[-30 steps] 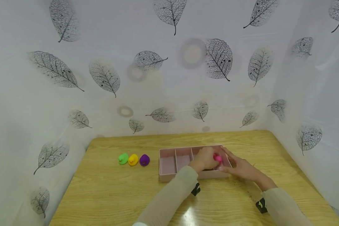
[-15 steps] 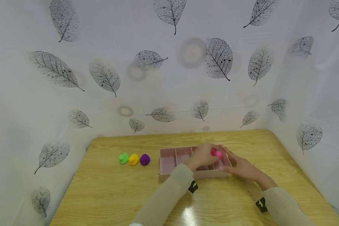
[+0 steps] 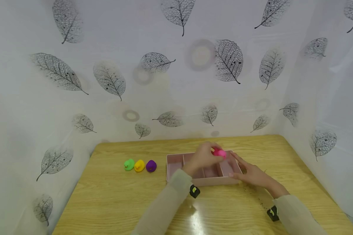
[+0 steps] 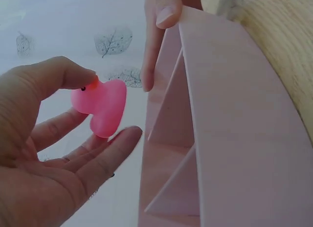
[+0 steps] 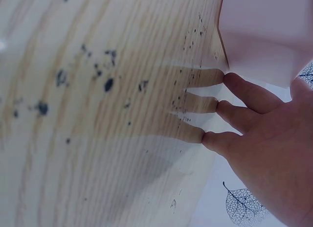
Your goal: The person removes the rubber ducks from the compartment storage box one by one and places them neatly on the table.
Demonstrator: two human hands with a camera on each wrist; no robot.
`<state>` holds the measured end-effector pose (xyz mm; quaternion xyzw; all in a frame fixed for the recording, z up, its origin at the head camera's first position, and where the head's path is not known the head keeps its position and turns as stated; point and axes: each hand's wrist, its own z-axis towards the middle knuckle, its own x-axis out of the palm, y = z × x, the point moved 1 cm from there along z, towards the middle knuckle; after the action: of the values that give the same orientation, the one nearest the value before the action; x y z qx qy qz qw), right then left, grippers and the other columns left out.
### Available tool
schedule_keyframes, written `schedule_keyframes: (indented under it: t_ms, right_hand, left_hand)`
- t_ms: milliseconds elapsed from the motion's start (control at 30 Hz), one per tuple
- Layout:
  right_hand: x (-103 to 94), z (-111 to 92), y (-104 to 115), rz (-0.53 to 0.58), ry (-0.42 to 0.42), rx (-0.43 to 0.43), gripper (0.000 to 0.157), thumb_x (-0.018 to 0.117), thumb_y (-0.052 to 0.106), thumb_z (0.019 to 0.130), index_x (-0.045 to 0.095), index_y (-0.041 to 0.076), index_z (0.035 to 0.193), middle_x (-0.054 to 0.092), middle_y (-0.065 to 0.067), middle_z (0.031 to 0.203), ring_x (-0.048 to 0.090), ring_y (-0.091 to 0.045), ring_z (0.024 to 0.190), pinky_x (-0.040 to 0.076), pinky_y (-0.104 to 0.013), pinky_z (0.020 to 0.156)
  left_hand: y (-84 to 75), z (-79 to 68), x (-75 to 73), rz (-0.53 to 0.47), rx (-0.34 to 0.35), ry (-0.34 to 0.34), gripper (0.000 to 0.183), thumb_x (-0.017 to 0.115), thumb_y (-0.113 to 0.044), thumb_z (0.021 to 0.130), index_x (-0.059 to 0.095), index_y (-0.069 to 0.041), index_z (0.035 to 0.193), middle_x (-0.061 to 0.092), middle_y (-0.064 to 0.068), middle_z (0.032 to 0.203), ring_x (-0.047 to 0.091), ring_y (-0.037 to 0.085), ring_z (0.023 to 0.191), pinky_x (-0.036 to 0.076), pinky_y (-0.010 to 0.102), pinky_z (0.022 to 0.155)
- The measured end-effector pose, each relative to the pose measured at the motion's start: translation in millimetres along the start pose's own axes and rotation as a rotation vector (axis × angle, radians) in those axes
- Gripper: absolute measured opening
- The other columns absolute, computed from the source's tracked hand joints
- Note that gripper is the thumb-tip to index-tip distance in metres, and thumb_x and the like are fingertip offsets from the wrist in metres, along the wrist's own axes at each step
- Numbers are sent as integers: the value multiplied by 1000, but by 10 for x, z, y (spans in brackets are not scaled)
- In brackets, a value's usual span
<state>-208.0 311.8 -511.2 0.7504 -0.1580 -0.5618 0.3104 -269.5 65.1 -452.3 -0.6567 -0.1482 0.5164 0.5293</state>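
Note:
My left hand (image 3: pixel 204 157) pinches a pink rubber duck (image 3: pixel 221 153) between thumb and fingers, above the back of a pink divided box (image 3: pixel 194 182). In the left wrist view the duck (image 4: pixel 108 107) hangs clear of the box wall (image 4: pixel 239 124), its orange beak against the thumb. My right hand (image 3: pixel 253 175) spans the box's right end, thumb at the front corner and a straight finger at the back corner. Seen from the right wrist, the other fingertips of this hand (image 5: pixel 279 144) touch the tabletop beside the box.
Left of the box three rubber ducks stand in a row: a green one (image 3: pixel 129 164), a yellow one (image 3: pixel 139 165) and a purple one (image 3: pixel 151 166). The wooden table (image 3: pixel 111 199) is backed by a white leaf-patterned curtain (image 3: pixel 176 88).
My left hand has lifted the pink duck up out of the box's right part and shifted it left and backward. The right hand has stayed at the box's end.

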Motion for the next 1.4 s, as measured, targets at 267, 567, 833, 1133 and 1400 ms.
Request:
schedule_keyframes:
  t_ms: [267,567,833,1133,1400]
  right_hand:
    - [-8,-13,14,-13,-3,8,96,66,57,98,1,46,168,40,-38,158,51,-62,135,44,-77,104]
    - [7,-11,-1,-20,-5,-15,97,67,53,99,-1,46,167,42,-39,155,53,-64,132,44,-78,104]
    - [9,-15,-2,-12,-12,-26,97,68,52,99,-1,47,167,39,-40,157,53,-63,132,45,-77,103]
    - [9,-24,27,-24,-15,-15,97,68,53,99,-1,45,168,40,-40,157,54,-62,131,46,-76,104]
    - [-1,-22,51,-18,-11,-12,97,68,53,99,-1,46,167,40,-39,158,53,-61,133,47,-76,102]
  left_hand:
    - [112,-77,-115,-216,-34,-105,30,84,-19,85,81,-12,113,74,4,114,67,12,90,57,22,68]
    - [266,-166,-292,-373,-89,-176,40,83,-16,86,77,-9,125,73,11,124,70,21,99,61,28,74]
    - [350,-286,-503,-439,-133,-235,43,85,-16,87,75,-6,127,70,13,130,71,15,99,63,33,82]
    - [494,-431,-708,-450,-72,-261,46,82,-9,89,70,-2,132,69,18,130,71,12,97,59,21,78]
    - [621,-636,-967,-424,-76,-300,43,81,-11,92,69,-4,132,70,17,129,71,16,101,60,23,82]
